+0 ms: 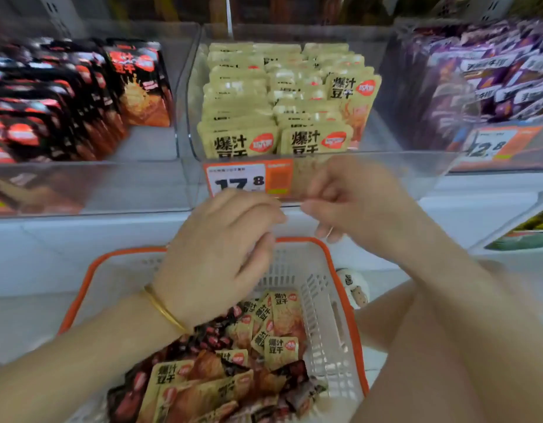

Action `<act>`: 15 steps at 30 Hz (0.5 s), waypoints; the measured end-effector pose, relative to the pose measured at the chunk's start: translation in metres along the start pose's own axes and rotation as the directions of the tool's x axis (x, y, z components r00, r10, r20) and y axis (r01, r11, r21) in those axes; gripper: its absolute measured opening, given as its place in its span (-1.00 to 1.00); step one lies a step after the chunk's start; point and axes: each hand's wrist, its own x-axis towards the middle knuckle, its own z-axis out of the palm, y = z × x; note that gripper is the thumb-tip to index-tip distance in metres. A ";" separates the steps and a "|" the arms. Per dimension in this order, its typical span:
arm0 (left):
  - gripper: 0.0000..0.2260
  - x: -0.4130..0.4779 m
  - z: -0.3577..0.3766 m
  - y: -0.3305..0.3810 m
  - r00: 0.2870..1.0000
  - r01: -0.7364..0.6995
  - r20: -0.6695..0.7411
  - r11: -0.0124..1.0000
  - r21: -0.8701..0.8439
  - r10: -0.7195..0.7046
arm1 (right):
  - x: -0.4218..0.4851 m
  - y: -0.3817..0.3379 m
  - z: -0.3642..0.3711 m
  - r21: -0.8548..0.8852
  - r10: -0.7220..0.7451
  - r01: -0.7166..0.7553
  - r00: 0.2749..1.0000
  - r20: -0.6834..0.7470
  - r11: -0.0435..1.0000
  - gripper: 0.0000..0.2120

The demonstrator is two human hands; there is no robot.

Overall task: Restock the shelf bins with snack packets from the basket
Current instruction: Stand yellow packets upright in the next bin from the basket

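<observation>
beige packets (282, 352) lie mixed with black ones (209, 337) in the basket (334, 261) under my left hand (221, 254) and right hand (352, 196), both loosely curled, seemingly empty, near the middle bin (422, 178); i judge i'm between loads and must next pick beige ones.

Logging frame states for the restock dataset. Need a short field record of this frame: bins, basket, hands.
middle bin: beige packets in rows, nearly full; price tag reads 17.8
left bin: black-red packets
right bin: purple packets
basket: white, orange rim, below shelf; mixed packets
left hand: over basket, gold bangle, no packet visible
right hand: before middle bin front, fingers curled, grip unclear (blur)
</observation>
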 end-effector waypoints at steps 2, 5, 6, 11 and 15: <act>-0.74 -0.039 0.019 -0.023 0.978 0.078 0.192 0.996 0.040 -0.085 | 0.008 0.020 0.050 -0.264 0.112 -0.020 0.934 0.339 0.964 -0.91; -0.67 -0.078 0.042 -0.060 0.874 0.231 0.410 0.965 0.125 -0.263 | 0.034 0.078 0.123 -0.582 0.263 0.160 0.776 0.573 0.797 -0.90; -0.63 -0.087 0.047 -0.069 0.834 0.282 0.451 0.948 0.147 -0.318 | 0.041 0.105 0.143 -0.632 0.299 0.190 0.755 0.583 0.751 -0.93; -0.62 -0.102 0.067 -0.089 0.752 0.366 0.524 0.914 0.174 -0.401 | 0.042 0.216 0.205 -0.706 0.482 -0.066 0.775 0.410 0.706 -0.72; -0.85 -0.104 0.078 -0.089 0.795 0.408 0.465 0.911 0.068 -0.390 | 0.030 0.258 0.230 -0.720 0.499 -0.061 0.761 0.415 0.691 -0.28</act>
